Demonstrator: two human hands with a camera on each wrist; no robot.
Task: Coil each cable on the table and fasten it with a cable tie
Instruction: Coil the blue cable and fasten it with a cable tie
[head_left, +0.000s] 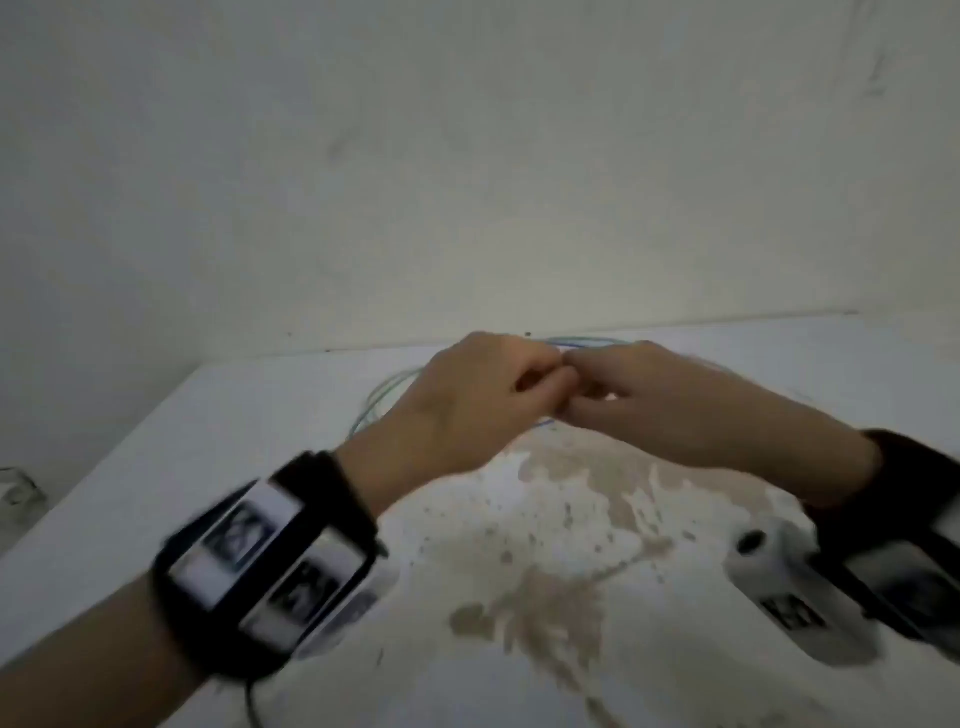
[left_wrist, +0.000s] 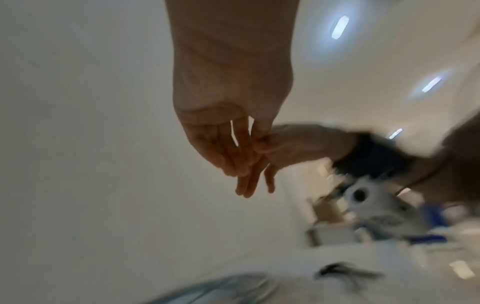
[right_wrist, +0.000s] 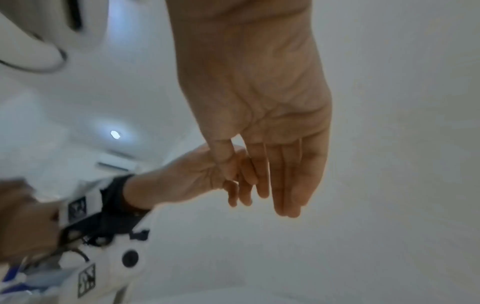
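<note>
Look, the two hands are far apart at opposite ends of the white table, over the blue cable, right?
Not quite. The head view shows the left hand and right hand meeting fingertip to fingertip, over the blue cable on the white table.

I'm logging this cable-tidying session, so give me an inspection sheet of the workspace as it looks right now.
Surface: white table, with a worn brownish patch near the front middle.
Job's things: thin blue cable looped on the table behind the hands; no cable tie can be made out.
Clutter: a dark blurred item on the table, too blurred to name.
Hands: left hand and right hand meet fingertip to fingertip above the cable; whatever they pinch is too small and blurred to tell.
Cables: a dark lead hangs from the left wrist camera.
Surroundings: plain white wall; ceiling lights; blurred shelves.
</note>
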